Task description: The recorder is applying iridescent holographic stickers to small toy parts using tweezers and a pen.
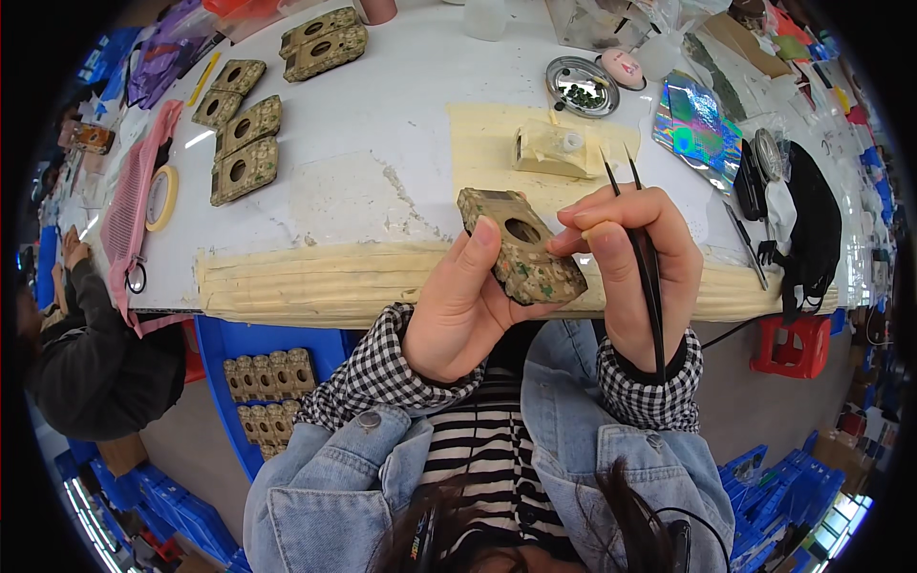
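My left hand (454, 310) grips a flat, camouflage-patterned casing (540, 272) with a round hole, tilted above the table's near edge. My right hand (659, 253) holds black tweezers (650, 286) against the palm, their two tips apart and pointing away from me. The thumb and forefinger of that hand are brought together at the casing's right side, by the hole; whether they pinch anything small there I cannot tell. Just beyond the hands, a small tape-wrapped block (546, 153) with a clear piece on top lies on yellowish tape (473, 143).
Several matching casings (246, 153) lie at the left, and more fill a blue tray (218, 353) below the table. A round metal dish (551, 94) holds small dark green pieces. To the right lie a shiny holographic sheet (695, 134) and black fabric (812, 210). A co-worker (105, 353) sits at the left.
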Available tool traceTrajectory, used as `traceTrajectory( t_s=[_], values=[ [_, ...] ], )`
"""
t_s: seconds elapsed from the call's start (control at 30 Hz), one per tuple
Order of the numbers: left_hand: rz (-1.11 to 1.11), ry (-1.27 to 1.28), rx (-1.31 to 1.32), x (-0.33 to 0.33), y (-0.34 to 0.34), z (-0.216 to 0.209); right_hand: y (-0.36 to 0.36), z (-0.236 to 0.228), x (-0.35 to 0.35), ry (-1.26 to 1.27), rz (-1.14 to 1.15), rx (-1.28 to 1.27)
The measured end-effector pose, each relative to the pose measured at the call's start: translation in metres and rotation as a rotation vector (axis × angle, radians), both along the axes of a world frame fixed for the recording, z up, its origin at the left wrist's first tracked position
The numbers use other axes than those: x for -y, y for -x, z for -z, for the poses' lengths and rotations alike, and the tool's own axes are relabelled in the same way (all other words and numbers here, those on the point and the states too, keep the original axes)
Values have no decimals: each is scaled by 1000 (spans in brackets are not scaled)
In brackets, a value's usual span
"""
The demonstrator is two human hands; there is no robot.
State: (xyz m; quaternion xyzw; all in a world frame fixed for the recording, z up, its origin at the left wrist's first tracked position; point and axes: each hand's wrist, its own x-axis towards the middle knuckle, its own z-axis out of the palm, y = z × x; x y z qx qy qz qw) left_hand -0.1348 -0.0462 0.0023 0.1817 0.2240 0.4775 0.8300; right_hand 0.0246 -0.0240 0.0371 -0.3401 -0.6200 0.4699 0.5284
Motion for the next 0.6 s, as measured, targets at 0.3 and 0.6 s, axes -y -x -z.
traceTrajectory(
  t_s=[0.3, 0.6],
  values=[
    [-3, 30, 16, 1, 2, 3, -7, 0, -20, -121, 301, 19],
    [7, 36, 298, 1, 6, 18, -11, 17, -71, -717, 630, 584]
  ],
)
